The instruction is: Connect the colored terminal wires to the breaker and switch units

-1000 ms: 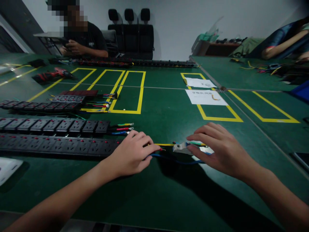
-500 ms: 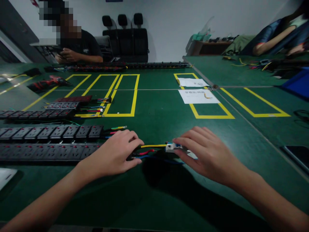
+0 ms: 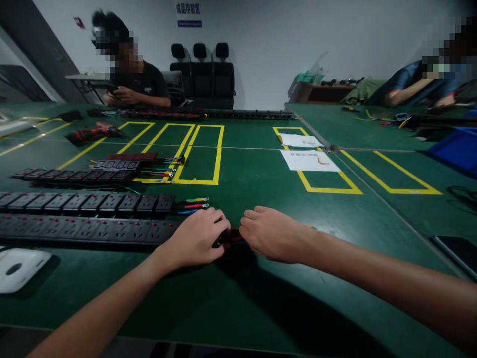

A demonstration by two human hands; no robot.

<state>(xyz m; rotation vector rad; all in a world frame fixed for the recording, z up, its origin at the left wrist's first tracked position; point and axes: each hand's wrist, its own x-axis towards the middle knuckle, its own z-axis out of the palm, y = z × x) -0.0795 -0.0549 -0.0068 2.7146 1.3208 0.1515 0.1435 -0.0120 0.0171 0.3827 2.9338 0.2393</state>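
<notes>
Two long black socket strips lie side by side on the green table, the rear one and the front one. My left hand is closed around the right end of the front strip, where dark and red wires come out. Just to the right, my right hand is closed over those wires, its knuckles up and its fingertips hidden. From the rear strip's end stick out green-yellow, red and blue wires with ring lugs.
Shorter socket strips and a red-black power tool lie farther back left. Paper sheets lie back right, a phone at the right, a white device at the left. Two people sit across the table.
My right hand has moved left, close to my left hand, and its fingers are now curled in. The white connector piece at its fingertips no longer shows. The camera view has shifted slightly.
</notes>
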